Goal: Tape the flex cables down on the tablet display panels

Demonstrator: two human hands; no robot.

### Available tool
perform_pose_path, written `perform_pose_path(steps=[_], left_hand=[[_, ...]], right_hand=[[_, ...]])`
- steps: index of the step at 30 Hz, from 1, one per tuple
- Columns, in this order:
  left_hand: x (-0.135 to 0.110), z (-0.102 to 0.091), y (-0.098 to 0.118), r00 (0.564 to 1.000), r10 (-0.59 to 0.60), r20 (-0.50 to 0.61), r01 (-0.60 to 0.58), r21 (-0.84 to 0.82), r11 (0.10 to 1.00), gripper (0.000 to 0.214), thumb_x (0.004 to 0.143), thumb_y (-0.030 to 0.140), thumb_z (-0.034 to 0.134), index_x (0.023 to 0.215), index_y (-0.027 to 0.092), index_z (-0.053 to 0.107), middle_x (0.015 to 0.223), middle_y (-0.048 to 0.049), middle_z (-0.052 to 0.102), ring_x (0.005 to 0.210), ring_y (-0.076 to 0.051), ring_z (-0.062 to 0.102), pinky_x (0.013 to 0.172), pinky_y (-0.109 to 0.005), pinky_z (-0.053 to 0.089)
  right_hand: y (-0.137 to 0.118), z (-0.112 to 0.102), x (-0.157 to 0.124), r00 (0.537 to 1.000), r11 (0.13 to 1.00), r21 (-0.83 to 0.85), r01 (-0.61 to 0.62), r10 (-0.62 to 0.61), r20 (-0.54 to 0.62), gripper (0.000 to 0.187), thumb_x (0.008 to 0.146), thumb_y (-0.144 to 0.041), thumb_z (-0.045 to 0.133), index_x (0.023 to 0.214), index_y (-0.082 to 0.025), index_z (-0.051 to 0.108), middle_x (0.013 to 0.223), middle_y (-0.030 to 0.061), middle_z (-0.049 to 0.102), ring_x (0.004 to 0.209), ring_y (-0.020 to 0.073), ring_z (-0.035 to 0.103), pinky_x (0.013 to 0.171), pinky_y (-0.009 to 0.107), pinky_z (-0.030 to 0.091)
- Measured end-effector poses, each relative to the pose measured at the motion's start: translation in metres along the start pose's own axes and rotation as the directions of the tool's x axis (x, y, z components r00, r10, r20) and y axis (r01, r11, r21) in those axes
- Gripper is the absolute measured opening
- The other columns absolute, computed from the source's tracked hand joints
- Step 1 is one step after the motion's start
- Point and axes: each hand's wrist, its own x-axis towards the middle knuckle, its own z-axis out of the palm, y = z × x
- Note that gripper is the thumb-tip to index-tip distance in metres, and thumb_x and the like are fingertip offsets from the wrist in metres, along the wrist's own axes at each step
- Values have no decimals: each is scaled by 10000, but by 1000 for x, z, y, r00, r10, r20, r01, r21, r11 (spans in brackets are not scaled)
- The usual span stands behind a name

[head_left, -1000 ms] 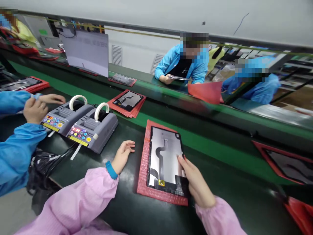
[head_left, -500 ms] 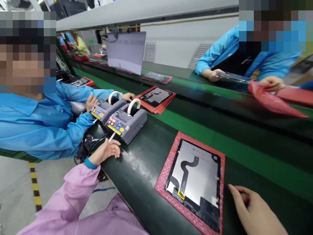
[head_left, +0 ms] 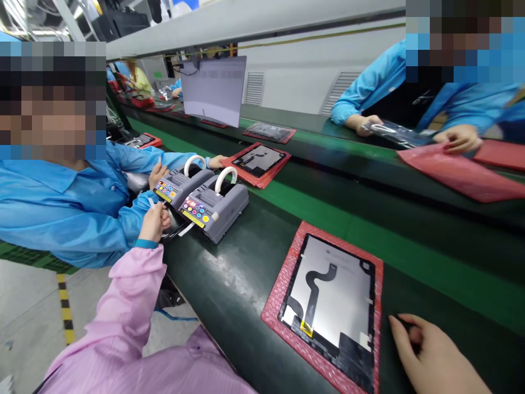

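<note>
The person's right hand [head_left: 432, 350] is resting at the near right, half open with loosely curling fingers, and is holding nothing that shows; whether it is touching the bench [head_left: 241, 306] cannot be told. Just beside it, a silver-backed panel [head_left: 348, 298] is lying flat on a red bubble-wrap sheet [head_left: 275, 311] on that dark green bench, showing a black border, a wavy dark ribbon [head_left: 314, 295] and, at the ribbon's near end, a yellow patch [head_left: 307, 328]. With the panel as the clock's centre and 12 pointing away from the wearer, the right hand is sitting between 3 and 4 o'clock. The left hand [head_left: 154, 223], in a pink sleeve with a blue wristband [head_left: 147, 243], is reaching out towards 10 o'clock, well apart from the panel; its fingers are closing together and pinching a small white strip [head_left: 151, 203]. Also around 10, two grey tape dispensers [head_left: 223, 216] are standing side by side, each carrying a white tape roll [head_left: 226, 178]; a white tape end [head_left: 186, 230] is sticking out of the nearer one. Past the left hand, a co-worker in blue [head_left: 69, 197] is sitting beside them. At 11, another panel [head_left: 262, 158] is lying on stacked red sheets [head_left: 266, 179]. Farther off, at 1, a second blue-sleeved person [head_left: 365, 82] is handling clear film [head_left: 400, 134] and a red sleeve of wrap [head_left: 459, 172].
</note>
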Motion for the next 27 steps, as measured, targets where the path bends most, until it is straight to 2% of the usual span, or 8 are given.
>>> perform_pose_path(steps=[5, 7, 9, 11, 14, 18, 24, 27], left_hand=[[-45, 23, 18, 927, 374, -6, -373, -80, 924, 273, 892, 372, 641, 791, 208, 448, 486, 117, 370, 351, -36, 288, 352, -119, 237], [-83, 42, 24, 822, 486, 296, -476, -112, 872, 220, 900, 384, 632, 831, 207, 521, 489, 93, 423, 370, -61, 353, 379, -155, 309], [-121, 71, 28, 555, 325, 766, -453, -50, 890, 212, 907, 386, 616, 839, 186, 603, 534, 33, 533, 436, -96, 467, 451, -202, 407], [-152, 109, 26, 129, 28, 991, -493, 40, 869, 190, 933, 326, 569, 852, 175, 650, 654, -17, 628, 578, -121, 565, 597, -232, 474], [-181, 163, 14, -152, -81, 985, -571, -20, 820, 214, 957, 294, 494, 899, 174, 661, 685, 8, 615, 588, -91, 514, 603, -201, 418], [-189, 199, -13, -146, -144, 979, -491, 54, 869, 233, 961, 330, 479, 945, 160, 636, 621, 37, 544, 532, -79, 445, 534, -195, 364], [-168, 204, -64, 223, 48, 974, -518, 77, 852, 249, 958, 286, 476, 1177, 188, 541, 890, -36, 598, 788, -156, 570, 718, -265, 475], [-160, 204, -84, 286, 207, 936, -660, 36, 750, 365, 922, 242, 525, 1278, 194, 460, 1204, -127, 532, 1164, -254, 499, 1016, -405, 421]], right_hand=[[-32, -21, -23, 975, 964, 207, -164, 191, -116, 479, 816, -622, 454, 1088, -246, 570, 900, 74, 673, 776, 290, 659, 669, 410, 506], [-55, -30, -32, 969, 929, 361, -81, 159, -190, 450, 833, -590, 498, 1104, -242, 585, 980, 79, 672, 850, 263, 652, 744, 381, 512], [-85, -38, -36, 988, 859, 506, 71, 9, -155, 393, 858, -560, 534, 1082, -248, 618, 1034, 78, 670, 908, 236, 638, 814, 353, 509], [-116, -43, -35, 974, 753, 629, 194, -222, -34, 368, 855, -545, 586, 1082, -265, 655, 1080, 77, 671, 943, 225, 630, 841, 345, 510], [-149, -47, -26, 886, 607, 754, 250, -457, 74, 295, 815, -517, 679, 981, -279, 730, 1117, 71, 674, 1043, 237, 619, 916, 368, 495], [-149, -55, -13, 926, 587, 779, 222, -376, 19, 250, 808, -497, 706, 738, -261, 746, 1060, 69, 686, 1055, 249, 616, 981, 431, 458], [-123, -59, 15, 943, 749, 619, 237, -331, 41, 194, 810, -456, 710, 756, -273, 748, 1161, 53, 665, 1158, 276, 557, 1057, 475, 376], [-120, -33, 31, 863, 791, 546, 278, -455, 219, 167, 806, -405, 721, 724, -262, 745, 1115, 57, 668, 1112, 262, 575, 1032, 474, 398]])
